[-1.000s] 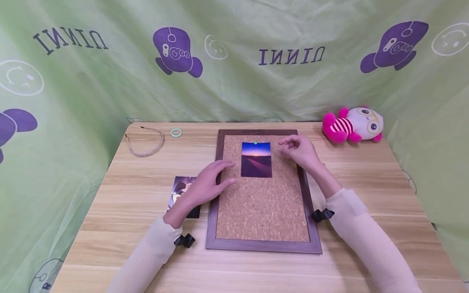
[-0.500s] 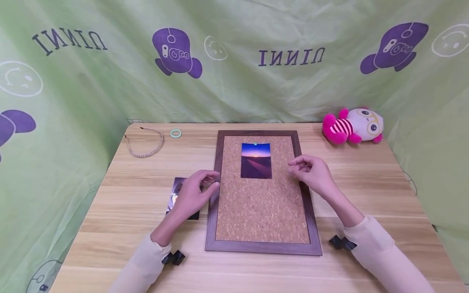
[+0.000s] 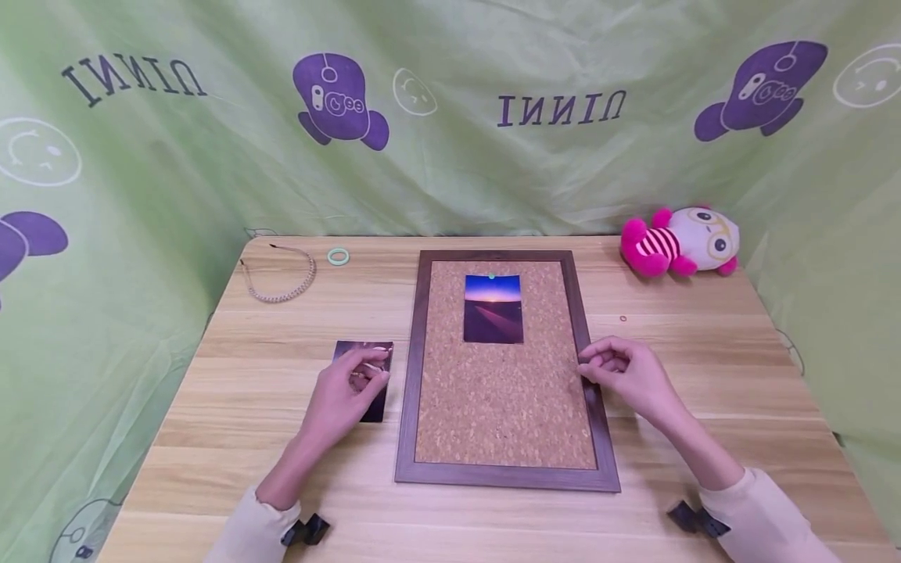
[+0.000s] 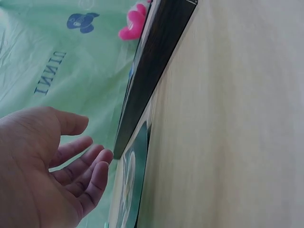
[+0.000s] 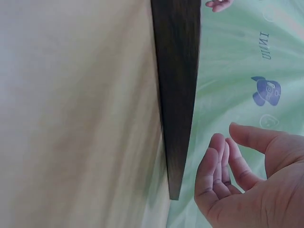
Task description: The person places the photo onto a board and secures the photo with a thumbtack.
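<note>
My left hand (image 3: 341, 399) hovers over a loose photo (image 3: 373, 407) lying left of the board and partly covers it. Its fingers are loosely bent, with nothing between them in the left wrist view. My right hand (image 3: 633, 379) is at the right edge of a framed cork board (image 3: 503, 407), its fingers half bent; the right wrist view shows a gap between thumb and fingers and nothing held. A sunset photo (image 3: 493, 313) lies near the top of the cork, with a small green pushpin (image 3: 491, 275) at its upper edge.
A beaded headband (image 3: 281, 297) and a mint-green ring (image 3: 339, 256) lie at the back left. A pink-and-white plush toy (image 3: 679, 242) rests at the back right. Right of the board is a tiny brownish ring (image 3: 622, 318). A green printed curtain (image 3: 450, 180) encloses the table.
Both hands have drawn back from over the board toward me and outward, the left to above the loose photo, the right to the frame's right edge. Photos and board look unmoved.
</note>
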Demonstrator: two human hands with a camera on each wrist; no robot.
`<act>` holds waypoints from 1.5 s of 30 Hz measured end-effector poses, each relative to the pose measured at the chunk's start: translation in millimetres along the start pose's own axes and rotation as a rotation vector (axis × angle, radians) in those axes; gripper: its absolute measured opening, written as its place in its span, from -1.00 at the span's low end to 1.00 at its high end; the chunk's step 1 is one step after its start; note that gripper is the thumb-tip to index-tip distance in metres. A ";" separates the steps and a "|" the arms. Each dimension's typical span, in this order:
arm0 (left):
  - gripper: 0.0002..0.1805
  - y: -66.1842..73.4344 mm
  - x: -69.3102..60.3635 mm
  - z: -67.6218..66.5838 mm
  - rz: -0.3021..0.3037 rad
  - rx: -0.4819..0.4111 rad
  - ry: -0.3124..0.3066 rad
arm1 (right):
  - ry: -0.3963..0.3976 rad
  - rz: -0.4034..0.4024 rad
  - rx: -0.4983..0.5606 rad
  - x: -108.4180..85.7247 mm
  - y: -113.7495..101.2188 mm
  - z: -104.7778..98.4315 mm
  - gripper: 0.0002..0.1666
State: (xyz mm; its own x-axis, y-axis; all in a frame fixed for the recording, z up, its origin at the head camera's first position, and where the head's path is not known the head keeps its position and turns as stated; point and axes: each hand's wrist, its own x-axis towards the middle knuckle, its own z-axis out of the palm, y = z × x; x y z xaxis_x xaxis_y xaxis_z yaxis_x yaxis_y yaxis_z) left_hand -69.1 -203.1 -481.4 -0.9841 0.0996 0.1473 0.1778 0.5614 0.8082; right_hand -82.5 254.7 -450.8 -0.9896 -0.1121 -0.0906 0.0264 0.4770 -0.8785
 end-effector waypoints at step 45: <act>-0.07 -17.0 -13.1 -31.8 -0.358 0.271 0.048 | -0.184 -0.010 -0.038 -23.2 33.5 -8.4 -0.80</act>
State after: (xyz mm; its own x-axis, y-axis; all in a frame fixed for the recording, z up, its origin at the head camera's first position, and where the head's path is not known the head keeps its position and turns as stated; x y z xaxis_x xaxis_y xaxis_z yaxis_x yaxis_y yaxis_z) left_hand -59.2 -240.1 -478.9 -0.9811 -0.1749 -0.0832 -0.1874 0.7488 0.6357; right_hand -59.8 280.6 -474.1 -0.9472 -0.2728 -0.1687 0.0075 0.5070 -0.8619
